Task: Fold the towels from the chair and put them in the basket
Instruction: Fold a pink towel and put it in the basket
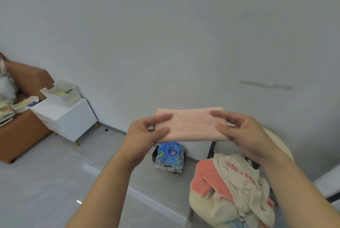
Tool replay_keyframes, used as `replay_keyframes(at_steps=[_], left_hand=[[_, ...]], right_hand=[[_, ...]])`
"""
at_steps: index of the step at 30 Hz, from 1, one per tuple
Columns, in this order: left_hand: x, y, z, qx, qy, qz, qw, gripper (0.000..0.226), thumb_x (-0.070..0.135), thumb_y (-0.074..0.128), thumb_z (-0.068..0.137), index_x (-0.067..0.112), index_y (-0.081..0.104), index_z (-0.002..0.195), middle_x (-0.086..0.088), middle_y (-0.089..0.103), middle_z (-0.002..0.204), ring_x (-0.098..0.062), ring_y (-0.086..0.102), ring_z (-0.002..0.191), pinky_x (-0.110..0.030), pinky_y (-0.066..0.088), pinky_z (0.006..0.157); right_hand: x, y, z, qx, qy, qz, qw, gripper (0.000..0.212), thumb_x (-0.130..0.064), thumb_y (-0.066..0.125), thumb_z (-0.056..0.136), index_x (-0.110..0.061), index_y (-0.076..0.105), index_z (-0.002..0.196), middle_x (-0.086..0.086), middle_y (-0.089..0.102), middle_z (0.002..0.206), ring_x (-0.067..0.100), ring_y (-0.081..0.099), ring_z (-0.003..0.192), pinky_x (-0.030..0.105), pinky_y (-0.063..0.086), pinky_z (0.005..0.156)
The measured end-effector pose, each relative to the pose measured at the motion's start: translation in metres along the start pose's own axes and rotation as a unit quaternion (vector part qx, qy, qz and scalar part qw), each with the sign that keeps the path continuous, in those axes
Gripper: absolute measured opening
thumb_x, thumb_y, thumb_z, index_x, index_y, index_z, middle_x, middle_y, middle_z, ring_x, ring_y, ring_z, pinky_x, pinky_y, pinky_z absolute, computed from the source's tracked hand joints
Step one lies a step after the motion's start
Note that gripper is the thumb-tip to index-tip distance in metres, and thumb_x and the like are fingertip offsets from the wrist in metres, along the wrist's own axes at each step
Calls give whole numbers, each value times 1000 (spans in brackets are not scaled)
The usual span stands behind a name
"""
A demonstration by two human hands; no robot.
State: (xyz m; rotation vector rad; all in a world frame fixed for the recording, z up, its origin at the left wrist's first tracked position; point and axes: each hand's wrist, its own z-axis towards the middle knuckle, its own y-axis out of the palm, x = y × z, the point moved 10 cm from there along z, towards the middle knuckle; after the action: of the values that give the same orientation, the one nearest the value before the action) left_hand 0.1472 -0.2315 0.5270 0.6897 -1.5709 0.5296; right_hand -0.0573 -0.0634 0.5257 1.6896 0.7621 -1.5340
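Note:
I hold a pale pink towel point(191, 125), folded into a narrow band, level in the air before the wall. My left hand point(147, 132) pinches its left end, thumb on the near side. My right hand point(244, 133) pinches its right end the same way. Below my right arm a cream chair point(200, 202) carries a heap of towels: a coral one point(206, 176) and a cream one with red lettering point(239, 178) on top. A white perforated basket point(61, 91) stands far to the left on a white cabinet point(64, 117).
A blue packet in clear plastic point(170, 156) lies on the grey floor by the wall, left of the chair. A brown sofa point(20, 132) with papers on it stands at the far left beside the cabinet.

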Motion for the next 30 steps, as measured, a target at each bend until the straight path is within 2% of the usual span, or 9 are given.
replay_keyframes(at_steps=[3,6,12,16,19,23,25,28,30], left_hand=[[2,-43,-2,22,5,2,1000,36,-2,76,85,27,82,105,-5,77,110,-20,70,89,-39,58,92],[2,-84,2,46,-4,-11,999,35,-3,75,85,23,81,107,-7,75,115,-24,73,92,-41,60,91],[-8,-163,31,82,-19,-22,996,35,-3,74,86,22,81,109,-4,77,110,-25,73,94,-39,61,89],[-18,-225,69,107,-31,-23,993,34,-3,74,86,22,81,108,-7,77,110,-26,74,95,-39,61,87],[-25,-280,104,133,-45,-17,990,34,-2,74,86,23,81,107,-6,77,110,-29,75,96,-39,61,87],[-16,-356,151,165,-64,-12,984,34,-2,75,86,20,80,111,-6,77,109,-29,75,94,-34,62,82],[-10,-396,172,184,-66,-15,981,34,-1,75,86,20,79,112,-3,77,109,-28,75,95,-31,62,79],[-8,-454,200,210,-70,-23,975,34,0,75,86,21,80,111,-7,74,118,-29,75,97,-34,61,81],[-12,-495,215,233,-79,-38,969,34,-1,74,86,21,80,111,-11,73,119,-27,75,96,-37,62,83]], right_hand=[[8,40,17,-7,3,11,1000,36,-2,73,82,-16,78,114,10,73,121,25,67,97,41,52,92],[18,76,39,-24,10,17,1000,35,-2,74,82,-19,79,113,12,72,123,23,68,96,32,58,85],[46,144,105,-55,32,-1,998,36,4,67,92,-22,78,114,8,71,126,20,66,95,33,56,82],[75,199,168,-75,41,3,996,37,4,67,92,-23,78,114,6,71,126,22,67,99,43,53,93],[92,244,223,-82,45,-1,996,36,4,67,92,-21,77,116,7,71,124,22,69,94,37,57,86],[106,313,300,-106,57,-12,993,36,1,69,92,-26,78,115,3,73,121,21,71,91,40,58,87],[109,350,337,-123,67,-16,990,36,1,69,92,-27,79,113,2,73,119,19,72,88,37,58,84],[111,407,391,-149,88,-17,985,35,3,69,92,-25,79,112,3,73,118,16,71,82,29,57,74],[114,446,423,-170,100,-29,980,35,2,68,92,-25,79,111,3,72,118,16,71,81,27,56,71]])
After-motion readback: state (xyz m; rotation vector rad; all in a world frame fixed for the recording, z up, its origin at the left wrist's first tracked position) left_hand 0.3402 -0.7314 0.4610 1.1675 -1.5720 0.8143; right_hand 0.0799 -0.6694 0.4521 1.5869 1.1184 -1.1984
